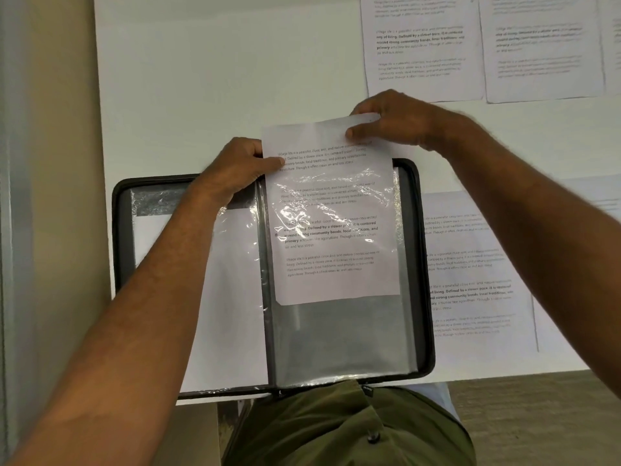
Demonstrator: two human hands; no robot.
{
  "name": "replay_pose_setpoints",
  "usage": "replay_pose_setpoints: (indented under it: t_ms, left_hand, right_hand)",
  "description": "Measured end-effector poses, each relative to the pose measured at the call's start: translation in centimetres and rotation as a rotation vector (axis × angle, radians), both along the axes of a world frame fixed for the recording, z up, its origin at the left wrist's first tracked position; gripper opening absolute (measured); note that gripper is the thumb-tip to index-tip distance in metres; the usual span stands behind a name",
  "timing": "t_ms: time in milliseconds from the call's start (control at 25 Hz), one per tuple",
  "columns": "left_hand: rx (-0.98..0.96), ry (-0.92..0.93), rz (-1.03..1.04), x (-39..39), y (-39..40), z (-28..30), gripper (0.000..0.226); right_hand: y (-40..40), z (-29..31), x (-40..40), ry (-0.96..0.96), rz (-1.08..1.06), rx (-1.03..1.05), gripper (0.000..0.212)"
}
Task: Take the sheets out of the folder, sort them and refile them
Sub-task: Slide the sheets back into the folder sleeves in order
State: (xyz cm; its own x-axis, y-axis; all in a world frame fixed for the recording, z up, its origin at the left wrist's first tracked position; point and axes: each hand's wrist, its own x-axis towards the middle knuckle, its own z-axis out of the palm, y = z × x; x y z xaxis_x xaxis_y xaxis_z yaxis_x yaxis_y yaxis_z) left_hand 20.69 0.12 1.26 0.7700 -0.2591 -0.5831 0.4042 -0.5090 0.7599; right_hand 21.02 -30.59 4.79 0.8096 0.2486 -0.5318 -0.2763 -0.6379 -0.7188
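There is one view only, from a camera worn on the person's head, looking forward and steeply down over both forearms at a white table [208,79]. It sits close: the open folder [426,264] fills the middle. The wide lens bows the table's edges. Loose sheets [420,45] at the far right blur, perhaps from the lens or motion.
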Motion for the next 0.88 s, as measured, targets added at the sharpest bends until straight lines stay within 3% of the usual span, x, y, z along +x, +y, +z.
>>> replay_pose_setpoints:
  t_ms: [280, 440, 600, 880]
  left_hand:
    - [-0.081, -0.079, 0.121, -0.3, -0.3, -0.1, 0.018]
    - [0.019, -0.099, 0.028, 0.0, 0.2, -0.7, 0.020]
    - [0.100, -0.062, -0.134, 0.2, 0.0, 0.2, 0.004]
    - [0.024, -0.151, -0.151, -0.3, 0.5, -0.2, 0.013]
  right_hand:
    - [0.9, 0.3, 1.1, 0.069, 0.256, -0.179, 0.010]
    - [2.0, 0.3, 1.7, 0.083, 0.326, -0.264, 0.010]
    - [3.9, 0.3, 2.0, 0.030, 0.349, -0.275, 0.008]
    - [5.7, 0.8, 2.3, 0.121, 0.574, -0.433, 0.013]
